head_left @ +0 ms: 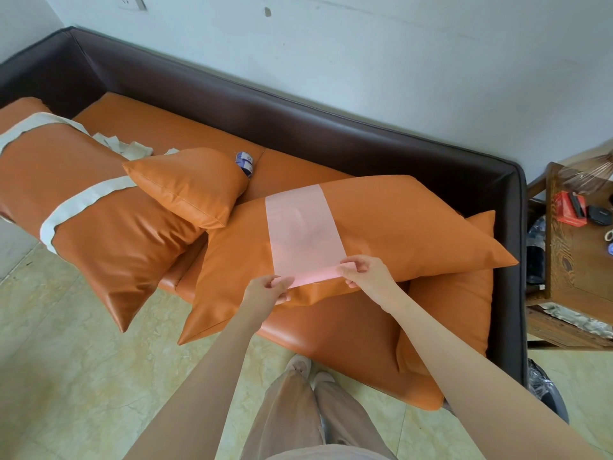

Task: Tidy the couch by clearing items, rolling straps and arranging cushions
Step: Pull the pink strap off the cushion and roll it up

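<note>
A wide pale pink strap (300,227) lies across a long orange cushion (398,227) on the couch (298,127). My left hand (265,288) and my right hand (366,273) both pinch the strap's near end, which is folded over into a small roll. A second long orange cushion (109,234) at the left overhangs the seat's front edge, with cream straps (86,200) draped across it. A small orange cushion (189,184) rests between the two long ones. Another orange cushion (457,313) lies under the right end.
A small blue-and-white packet (244,163) sits on the seat behind the small cushion. A wooden side table (570,260) with a red box (569,209) stands right of the couch. A dark bag (544,393) lies by the couch's right corner. My feet stand on tiled floor (66,360).
</note>
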